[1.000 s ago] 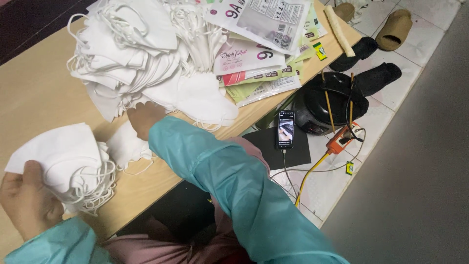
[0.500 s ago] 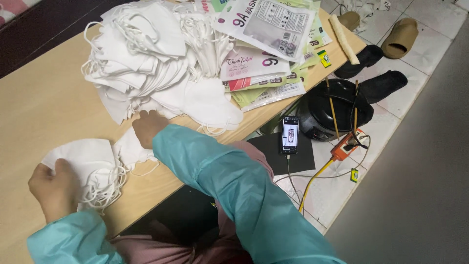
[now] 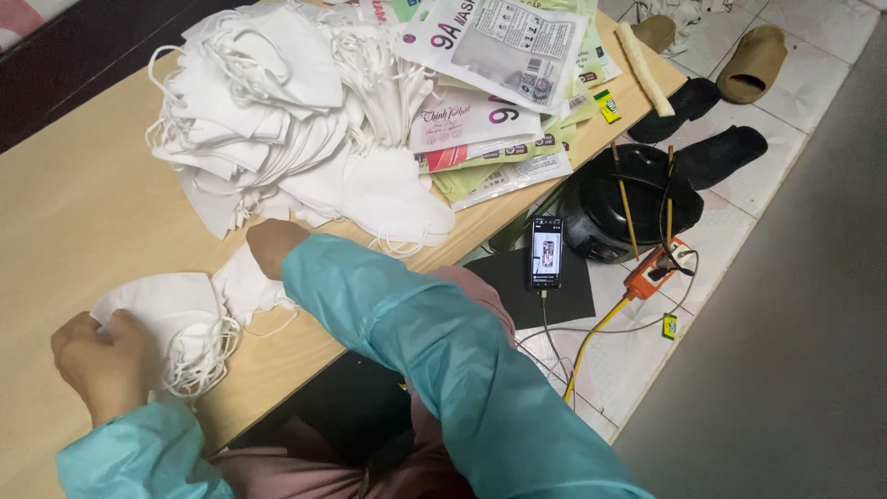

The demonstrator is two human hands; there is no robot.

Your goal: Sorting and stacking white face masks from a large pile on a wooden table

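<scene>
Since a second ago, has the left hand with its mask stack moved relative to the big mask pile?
Yes. The left hand has brought its small stack of masks down onto the table, closer to the big mask pile.

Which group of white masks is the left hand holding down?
The small stack of white masks at the table's near edge, under the left hand; the big loose heap lies farther back, untouched by that hand.
</scene>
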